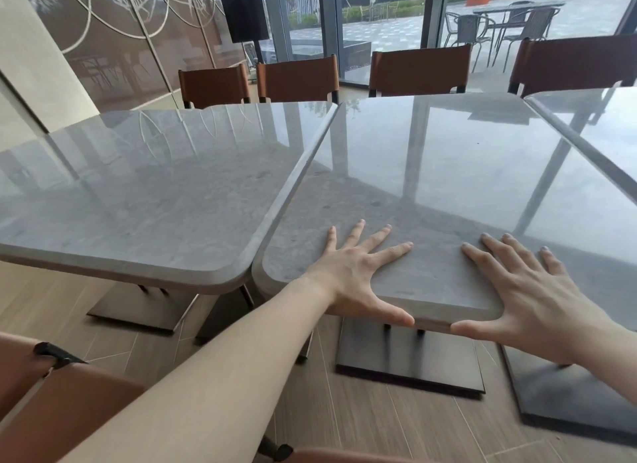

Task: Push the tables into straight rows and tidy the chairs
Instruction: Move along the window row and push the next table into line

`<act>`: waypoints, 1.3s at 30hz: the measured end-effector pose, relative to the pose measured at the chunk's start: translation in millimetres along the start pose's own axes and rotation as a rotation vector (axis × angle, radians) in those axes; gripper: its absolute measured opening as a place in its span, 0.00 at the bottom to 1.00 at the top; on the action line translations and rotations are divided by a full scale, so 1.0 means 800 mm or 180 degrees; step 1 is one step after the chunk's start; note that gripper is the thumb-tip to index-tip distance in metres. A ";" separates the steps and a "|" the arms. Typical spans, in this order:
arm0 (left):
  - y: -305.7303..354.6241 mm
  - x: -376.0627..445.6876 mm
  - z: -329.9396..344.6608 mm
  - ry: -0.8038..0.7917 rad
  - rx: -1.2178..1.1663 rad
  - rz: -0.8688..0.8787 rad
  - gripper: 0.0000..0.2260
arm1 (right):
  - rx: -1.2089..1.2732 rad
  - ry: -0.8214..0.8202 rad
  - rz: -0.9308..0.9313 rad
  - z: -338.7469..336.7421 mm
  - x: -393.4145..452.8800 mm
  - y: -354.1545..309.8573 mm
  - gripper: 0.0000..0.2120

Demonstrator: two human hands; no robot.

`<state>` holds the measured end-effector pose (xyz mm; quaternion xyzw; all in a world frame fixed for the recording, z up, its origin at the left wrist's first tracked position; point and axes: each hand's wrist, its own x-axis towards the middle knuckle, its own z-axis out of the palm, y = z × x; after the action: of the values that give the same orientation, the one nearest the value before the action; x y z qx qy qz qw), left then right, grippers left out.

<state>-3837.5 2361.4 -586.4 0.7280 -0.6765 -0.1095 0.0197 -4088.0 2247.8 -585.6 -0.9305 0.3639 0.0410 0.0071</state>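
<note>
My left hand point(355, 276) and right hand point(527, 290) press flat, fingers straight, on the middle table point(431, 173); the left table point(155, 193) beside it is not yet straight.

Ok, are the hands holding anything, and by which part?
Nothing gripped: left hand and right hand press flat on the near edge of the middle table, thumbs along its front face.

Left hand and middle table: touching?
Touching. Head view: left hand lies flat on the middle table, fingers spread on top, thumb against its near edge.
</note>
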 end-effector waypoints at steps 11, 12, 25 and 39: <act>0.008 -0.006 0.002 0.0455 -0.0360 -0.0286 0.22 | -0.0050 0.0032 -0.0019 0.003 -0.001 0.001 0.63; 0.009 -0.006 0.004 0.0496 -0.0374 -0.0310 0.22 | -0.0033 0.0039 -0.0013 0.003 -0.001 0.001 0.63; 0.007 -0.009 0.006 0.0721 -0.0529 -0.0346 0.23 | 0.0209 -0.0058 -0.0040 -0.002 -0.002 0.002 0.64; 0.007 -0.009 0.005 0.0744 -0.0515 -0.0322 0.21 | 0.0584 0.0013 0.0218 -0.003 0.004 -0.003 0.44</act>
<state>-3844.4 2368.4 -588.1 0.7650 -0.6210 -0.0790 0.1515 -4083.6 2247.5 -583.2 -0.9131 0.3977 0.0058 0.0901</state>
